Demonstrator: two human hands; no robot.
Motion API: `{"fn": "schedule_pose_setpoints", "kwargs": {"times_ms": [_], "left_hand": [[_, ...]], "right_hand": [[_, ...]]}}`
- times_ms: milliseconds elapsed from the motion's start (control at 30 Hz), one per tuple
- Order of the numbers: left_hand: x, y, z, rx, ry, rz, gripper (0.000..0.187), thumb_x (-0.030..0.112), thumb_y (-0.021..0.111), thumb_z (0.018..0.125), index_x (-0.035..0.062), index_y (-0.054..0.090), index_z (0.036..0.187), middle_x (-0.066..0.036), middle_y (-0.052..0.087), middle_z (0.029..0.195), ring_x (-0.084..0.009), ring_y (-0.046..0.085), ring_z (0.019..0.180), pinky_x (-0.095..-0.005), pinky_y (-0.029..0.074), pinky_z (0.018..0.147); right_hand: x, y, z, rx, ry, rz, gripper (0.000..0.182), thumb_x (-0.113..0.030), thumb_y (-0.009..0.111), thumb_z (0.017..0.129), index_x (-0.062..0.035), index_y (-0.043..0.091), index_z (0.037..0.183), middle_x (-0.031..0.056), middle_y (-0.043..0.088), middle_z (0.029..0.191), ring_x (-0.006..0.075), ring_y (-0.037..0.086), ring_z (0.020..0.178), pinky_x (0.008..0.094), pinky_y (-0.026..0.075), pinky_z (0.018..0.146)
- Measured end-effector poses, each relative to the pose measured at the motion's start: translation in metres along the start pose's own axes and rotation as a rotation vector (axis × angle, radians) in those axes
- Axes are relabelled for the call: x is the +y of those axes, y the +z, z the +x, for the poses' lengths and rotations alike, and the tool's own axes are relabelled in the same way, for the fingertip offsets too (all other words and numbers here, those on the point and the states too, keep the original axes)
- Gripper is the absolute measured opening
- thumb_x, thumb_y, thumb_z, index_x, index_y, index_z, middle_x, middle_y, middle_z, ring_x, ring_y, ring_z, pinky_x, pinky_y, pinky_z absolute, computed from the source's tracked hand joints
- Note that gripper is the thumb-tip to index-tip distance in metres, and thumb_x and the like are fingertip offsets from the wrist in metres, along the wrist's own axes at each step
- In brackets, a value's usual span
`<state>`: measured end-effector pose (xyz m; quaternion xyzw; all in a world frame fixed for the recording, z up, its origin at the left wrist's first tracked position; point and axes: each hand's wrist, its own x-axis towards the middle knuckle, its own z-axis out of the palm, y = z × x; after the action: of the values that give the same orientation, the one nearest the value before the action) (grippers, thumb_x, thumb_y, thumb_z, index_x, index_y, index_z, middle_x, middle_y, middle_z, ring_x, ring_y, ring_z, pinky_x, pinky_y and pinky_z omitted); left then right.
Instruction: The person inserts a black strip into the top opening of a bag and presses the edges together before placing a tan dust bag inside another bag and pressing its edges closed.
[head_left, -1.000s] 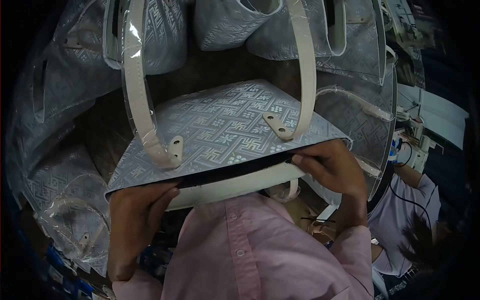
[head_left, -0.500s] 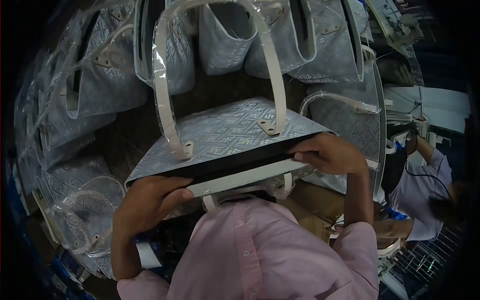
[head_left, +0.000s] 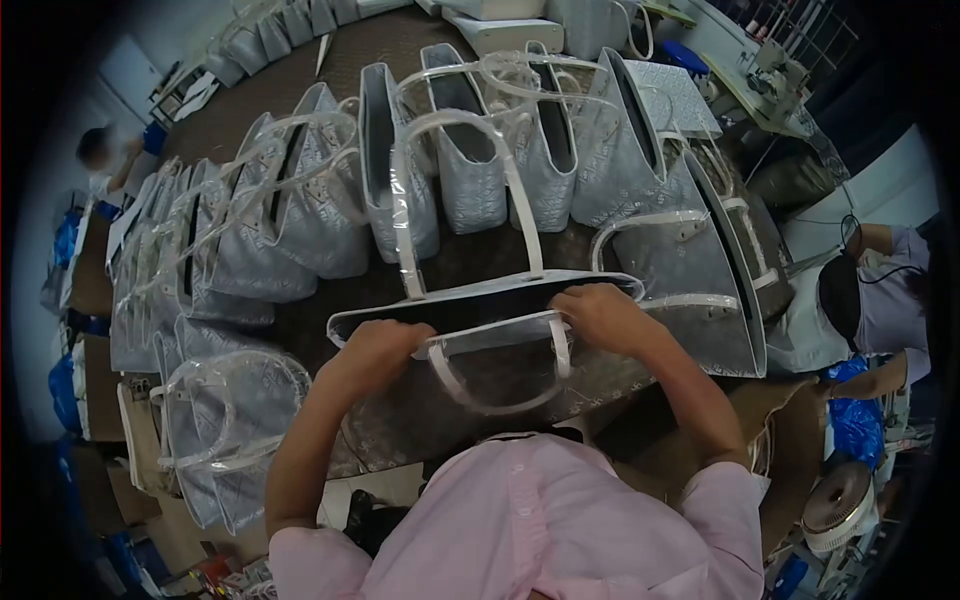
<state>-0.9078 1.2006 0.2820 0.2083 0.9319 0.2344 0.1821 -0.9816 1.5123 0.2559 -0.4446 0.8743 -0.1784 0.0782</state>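
A silvery-grey patterned handbag (head_left: 492, 332) is in front of me at the table's near side, its dark mouth facing up. My left hand (head_left: 383, 356) is closed over the near rim toward the left end, fingers reaching into the opening. Toward the right end, my right hand (head_left: 607, 319) grips the same rim, its fingertips also inside. One pale, plastic-wrapped handle (head_left: 519, 215) stands up on the far side; the other handle (head_left: 468, 393) hangs down on my side. The bag's lining is dark, and its bottom is hidden.
Several similar grey bags (head_left: 470, 190) stand in an arc on the brown table (head_left: 350, 440). A large bag (head_left: 680, 262) is close on the right, and wrapped bags (head_left: 225, 425) are at left. Another person (head_left: 885, 300) is at right, near a fan (head_left: 840, 505); a further person stands far left.
My view has risen and shows more of the table. The bag has gone from tilted, with its patterned side showing, to mouth up. Both hands stay on its rim, now closer together.
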Motion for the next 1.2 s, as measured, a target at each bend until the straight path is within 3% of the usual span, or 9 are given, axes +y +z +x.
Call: {"fn": "schedule_pose_setpoints", "kwargs": {"times_ms": [100,233,300,500,567,633,867,1100,1200], "left_hand": [[-0.005,0.005,-0.002,0.087,-0.006,0.21,0.012,0.004,0.051,0.074,0.0047,0.059,0.084,-0.017,0.062,0.077,-0.0384,0.059,0.077,-0.0464,0.045,0.07],[-0.002,0.005,0.001,0.006,-0.13,0.233,0.015,0.006,0.053,0.073,0.0057,0.06,0.087,-0.018,0.061,0.078,-0.0374,0.059,0.078,-0.046,0.045,0.071],[0.0,0.011,0.007,0.088,0.1,0.166,0.012,0.01,0.055,0.074,0.0053,0.062,0.083,-0.017,0.063,0.075,-0.0349,0.062,0.076,-0.0446,0.047,0.068],[0.003,0.053,-0.027,0.257,0.121,0.373,0.022,0.009,0.058,0.072,0.0055,0.059,0.094,-0.011,0.064,0.076,-0.0287,0.064,0.072,-0.0381,0.05,0.058],[0.006,0.072,-0.046,0.341,0.175,0.41,0.023,0.01,0.06,0.07,0.0055,0.057,0.092,-0.007,0.062,0.072,-0.0232,0.064,0.065,-0.0345,0.048,0.053],[0.02,0.087,-0.069,0.32,0.092,0.416,0.022,0.012,0.062,0.068,0.0072,0.056,0.088,-0.005,0.059,0.067,-0.0196,0.061,0.059,-0.0308,0.046,0.05],[0.02,0.106,-0.088,0.282,0.082,0.317,0.011,0.012,0.062,0.068,0.0101,0.057,0.079,-0.004,0.055,0.058,-0.0183,0.059,0.052,-0.0307,0.043,0.045],[0.016,0.076,-0.078,0.272,0.103,0.363,0.013,0.012,0.059,0.069,0.0085,0.059,0.082,-0.005,0.059,0.067,-0.0199,0.059,0.056,-0.0327,0.044,0.049],[0.044,0.048,-0.069,0.388,0.204,0.375,0.017,0.01,0.059,0.069,0.0073,0.06,0.086,-0.006,0.062,0.08,-0.0185,0.06,0.067,-0.0319,0.047,0.061]], "right_hand": [[-0.013,0.006,-0.002,0.022,-0.002,-0.035,0.012,-0.01,0.056,0.077,-0.0042,0.057,0.087,0.013,0.059,0.081,0.0335,0.06,0.076,0.0434,0.047,0.068],[-0.032,0.006,0.007,-0.084,0.063,-0.029,0.014,-0.011,0.055,0.077,-0.0042,0.057,0.089,0.0147,0.059,0.083,0.0333,0.059,0.081,0.0439,0.047,0.07],[-0.035,0.012,0.015,-0.126,0.093,-0.004,0.017,-0.011,0.056,0.075,-0.0043,0.057,0.091,0.015,0.058,0.084,0.0333,0.059,0.084,0.0441,0.047,0.072],[-0.06,0.027,-0.014,0.091,0.127,-0.154,0.014,-0.015,0.06,0.071,-0.0056,0.061,0.081,0.0134,0.059,0.08,0.0316,0.061,0.079,0.0431,0.048,0.069],[-0.064,0.026,-0.041,-0.154,0.406,-0.261,0.022,-0.013,0.066,0.063,-0.0074,0.064,0.084,0.0136,0.059,0.075,0.0331,0.059,0.077,0.0437,0.047,0.068],[-0.073,0.027,-0.064,-0.024,0.349,-0.196,0.012,-0.017,0.062,0.069,-0.0066,0.062,0.074,0.0143,0.06,0.071,0.0331,0.06,0.072,0.0432,0.048,0.065],[-0.096,0.055,-0.09,0.011,0.411,-0.254,0.017,-0.012,0.058,0.07,-0.0105,0.065,0.086,0.0113,0.06,0.072,0.0315,0.059,0.07,0.0425,0.046,0.061],[-0.116,0.047,-0.095,-0.083,0.319,-0.276,0.016,-0.012,0.055,0.07,-0.0136,0.06,0.085,0.005,0.059,0.071,0.0208,0.06,0.067,0.0342,0.044,0.053],[-0.145,0.018,-0.109,0.184,0.324,-0.337,0.017,-0.012,0.055,0.071,-0.0112,0.059,0.088,0.003,0.058,0.073,0.0198,0.06,0.066,0.0345,0.043,0.05]]}}
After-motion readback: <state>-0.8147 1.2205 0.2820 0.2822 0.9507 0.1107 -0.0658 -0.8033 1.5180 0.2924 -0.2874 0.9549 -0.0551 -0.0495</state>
